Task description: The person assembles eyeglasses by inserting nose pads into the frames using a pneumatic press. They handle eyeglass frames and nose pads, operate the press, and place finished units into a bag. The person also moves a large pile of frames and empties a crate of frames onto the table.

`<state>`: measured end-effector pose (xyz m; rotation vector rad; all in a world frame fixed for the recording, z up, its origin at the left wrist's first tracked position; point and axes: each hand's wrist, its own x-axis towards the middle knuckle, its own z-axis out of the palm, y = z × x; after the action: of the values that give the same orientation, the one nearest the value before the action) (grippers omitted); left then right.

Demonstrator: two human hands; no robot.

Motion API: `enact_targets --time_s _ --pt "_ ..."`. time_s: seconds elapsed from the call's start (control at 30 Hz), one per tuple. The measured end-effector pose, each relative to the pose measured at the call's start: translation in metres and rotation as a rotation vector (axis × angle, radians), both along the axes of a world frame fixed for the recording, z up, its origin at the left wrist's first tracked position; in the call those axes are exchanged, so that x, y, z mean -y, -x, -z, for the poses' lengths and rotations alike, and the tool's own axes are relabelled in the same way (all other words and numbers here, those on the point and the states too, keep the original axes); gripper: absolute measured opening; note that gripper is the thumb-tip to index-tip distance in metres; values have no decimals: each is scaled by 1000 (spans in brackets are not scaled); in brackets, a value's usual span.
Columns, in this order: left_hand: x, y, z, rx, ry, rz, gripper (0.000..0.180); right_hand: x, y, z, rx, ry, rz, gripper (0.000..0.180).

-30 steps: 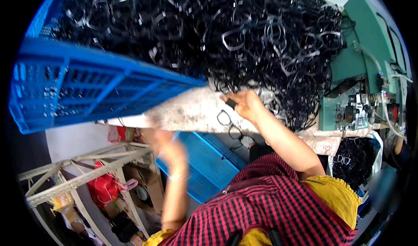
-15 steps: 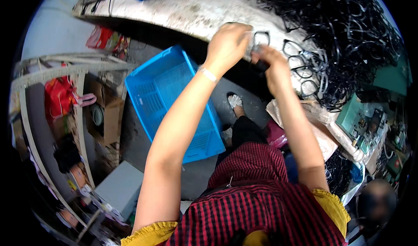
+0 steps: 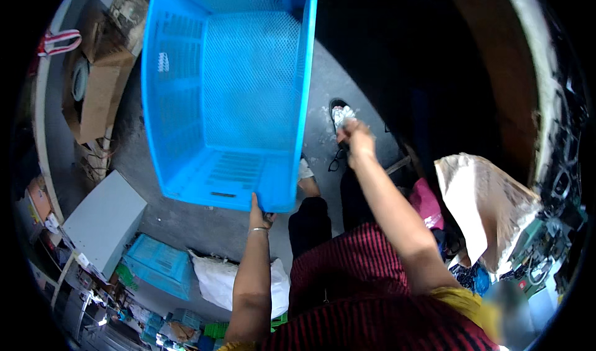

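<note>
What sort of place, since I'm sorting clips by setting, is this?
Probably a workshop or factory, perhaps one handling eyewear: what look like dark eyeglass frames lie heaped at the far right, the left hand grips a large blue plastic crate, and a cardboard box stands at the left.

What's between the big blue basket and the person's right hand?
In the head view, grey floor and a shod foot show between the big blue basket and right hand.

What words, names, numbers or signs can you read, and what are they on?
None that I can read.
Big crate: a dark mark and a pale patch, too small to tell if they're writing.
Pink bundle: pale marks, too blurred to read.
</note>
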<state>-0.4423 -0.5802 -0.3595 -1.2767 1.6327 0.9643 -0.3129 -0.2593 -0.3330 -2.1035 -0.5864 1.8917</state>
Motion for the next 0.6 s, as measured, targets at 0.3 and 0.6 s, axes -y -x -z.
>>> enact_targets --time_s 0.3,0.6 --pt "89 115 56 -444 129 292 44 77 -61 322 725 -26 -834 27" --pt "97 127 70 -469 96 230 55 -23 -53 363 853 -258 -915 35"
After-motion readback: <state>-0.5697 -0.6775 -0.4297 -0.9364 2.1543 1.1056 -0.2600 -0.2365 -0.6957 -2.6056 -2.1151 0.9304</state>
